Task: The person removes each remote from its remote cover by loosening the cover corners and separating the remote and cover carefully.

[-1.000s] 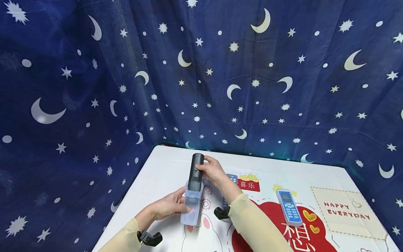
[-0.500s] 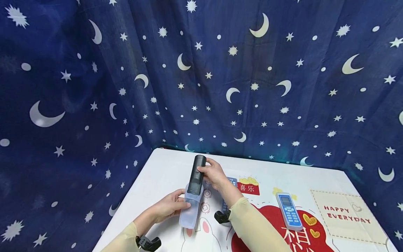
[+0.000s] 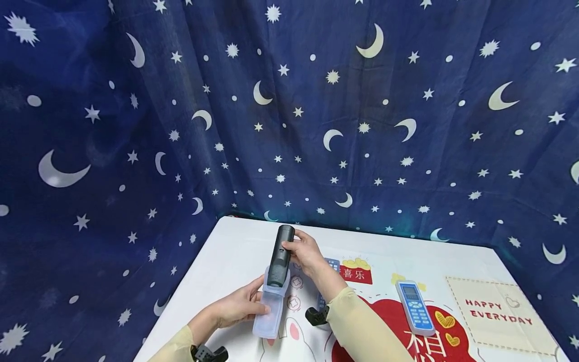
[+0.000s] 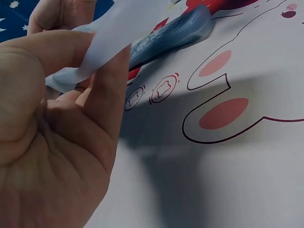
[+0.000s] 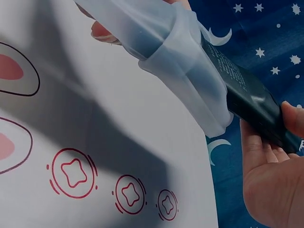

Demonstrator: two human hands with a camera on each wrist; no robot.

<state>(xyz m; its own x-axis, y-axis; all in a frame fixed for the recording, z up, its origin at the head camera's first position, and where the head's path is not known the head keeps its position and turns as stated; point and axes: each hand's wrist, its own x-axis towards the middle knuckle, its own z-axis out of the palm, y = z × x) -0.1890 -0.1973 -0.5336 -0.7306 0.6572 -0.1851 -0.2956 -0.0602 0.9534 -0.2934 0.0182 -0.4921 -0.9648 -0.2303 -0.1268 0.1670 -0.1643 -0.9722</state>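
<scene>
My right hand grips the upper end of a black remote control, thumb on one face and fingers behind. The remote's lower end sits inside the mouth of a translucent silicone sleeve, whose rim is folded back. My left hand pinches the sleeve lower down between thumb and fingers. In the right wrist view, small print shows on the black remote above the folded sleeve. From the left wrist, the left hand holds the pale sleeve, while the remote is mostly hidden.
A blue remote in a clear cover lies on the printed white tablecloth at the right. Another blue remote lies partly hidden behind the right forearm. A dark blue curtain with moons and stars hangs behind the table.
The black remote has gone a little deeper into the sleeve. Both hands have shifted slightly downward in the head view, as has the whole scene.
</scene>
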